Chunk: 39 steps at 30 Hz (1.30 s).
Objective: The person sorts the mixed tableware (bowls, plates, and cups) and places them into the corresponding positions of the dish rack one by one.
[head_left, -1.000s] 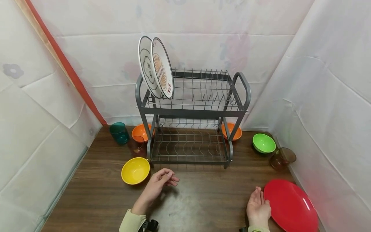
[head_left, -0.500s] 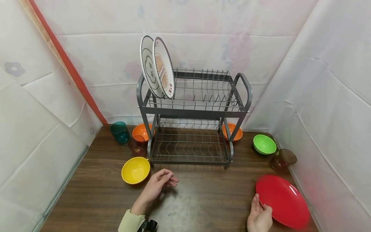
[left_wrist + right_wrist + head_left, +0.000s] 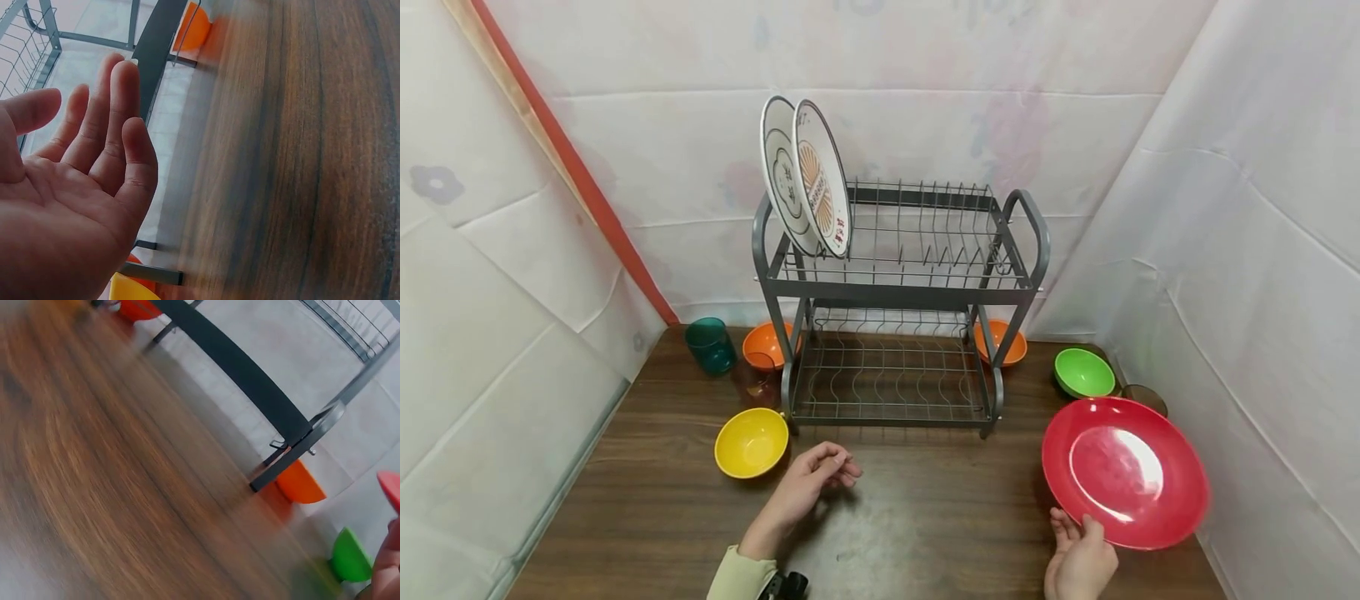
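In the head view my right hand [image 3: 1078, 560] pinches the near left rim of a red plate [image 3: 1093, 483], thumb on top and fingers beneath. The plate is tilted with its glossy inner face showing, and overlaps a brown cup [image 3: 1144, 400] behind it. Only a sliver of the red plate [image 3: 392, 486] and a fingertip show at the right edge of the right wrist view. My left hand [image 3: 808, 483] holds nothing, over the table in front of the rack, to the right of a yellow bowl [image 3: 751, 443]. Its fingers are loosely bent in the left wrist view.
A two-tier dish rack [image 3: 902, 292] stands at the back, with two white patterned plates [image 3: 823, 179] upright at its upper left. Around it are a teal cup [image 3: 710, 346], a reddish cup [image 3: 756, 382], orange bowls [image 3: 763, 343] and a green bowl [image 3: 1083, 372]. White cloth [image 3: 1247, 275] walls the sides.
The red plate has come up off the table at the right, tilting and moving away from me, with my right hand now gripping its rim. My left hand has barely moved.
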Available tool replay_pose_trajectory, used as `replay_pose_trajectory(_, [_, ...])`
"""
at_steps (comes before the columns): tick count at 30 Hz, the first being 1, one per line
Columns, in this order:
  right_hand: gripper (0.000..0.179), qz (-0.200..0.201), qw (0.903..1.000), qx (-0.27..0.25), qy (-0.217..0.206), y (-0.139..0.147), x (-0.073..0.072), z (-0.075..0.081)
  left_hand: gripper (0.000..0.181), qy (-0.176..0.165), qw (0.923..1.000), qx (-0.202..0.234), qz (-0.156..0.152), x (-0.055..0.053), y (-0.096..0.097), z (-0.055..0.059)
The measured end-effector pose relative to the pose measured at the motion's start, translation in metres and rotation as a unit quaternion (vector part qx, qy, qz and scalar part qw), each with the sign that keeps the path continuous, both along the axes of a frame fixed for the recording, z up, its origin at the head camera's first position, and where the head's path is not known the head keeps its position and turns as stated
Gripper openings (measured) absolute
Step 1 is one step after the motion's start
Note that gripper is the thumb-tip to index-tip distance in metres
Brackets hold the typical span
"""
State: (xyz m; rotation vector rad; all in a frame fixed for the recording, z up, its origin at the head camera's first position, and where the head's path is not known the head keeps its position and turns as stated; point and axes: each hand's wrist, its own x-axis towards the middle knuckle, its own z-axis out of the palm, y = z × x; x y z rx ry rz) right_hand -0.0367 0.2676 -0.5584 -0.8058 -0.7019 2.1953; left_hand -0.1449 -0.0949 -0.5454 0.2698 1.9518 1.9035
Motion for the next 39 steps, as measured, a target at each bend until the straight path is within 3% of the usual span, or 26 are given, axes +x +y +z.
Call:
replay_pose_trajectory(9, [0.030, 0.041, 0.9928, 0.112, -0.012, -0.014, 0.004, 0.014, 0.033, 0.005, 0.9996, -0.020, 0.020, 0.001, 0.001, 0.000])
replay_pose_trajectory(14, [0.036, 0.071, 0.9771, 0.190, -0.065, -0.019, 0.004, 0.018, 0.031, 0.001, 0.9988, -0.027, 0.040, 0.001, 0.001, -0.001])
replay_pose_trajectory(19, [0.043, 0.110, 0.9420, 0.290, -0.128, -0.022, 0.004, 0.017, 0.034, -0.005, 0.9990, -0.015, 0.041, 0.002, 0.002, -0.001])
replay_pose_trajectory(28, [0.038, 0.216, 0.8726, 0.417, -0.133, -0.039, 0.004, 0.010, 0.040, -0.003, 0.9999, -0.002, 0.013, 0.003, 0.004, -0.001])
replay_pose_trajectory(39, [0.039, 0.317, 0.8187, 0.470, -0.090, -0.069, -0.002, 0.006, 0.040, 0.026, 0.9990, 0.011, -0.035, 0.007, 0.011, 0.003])
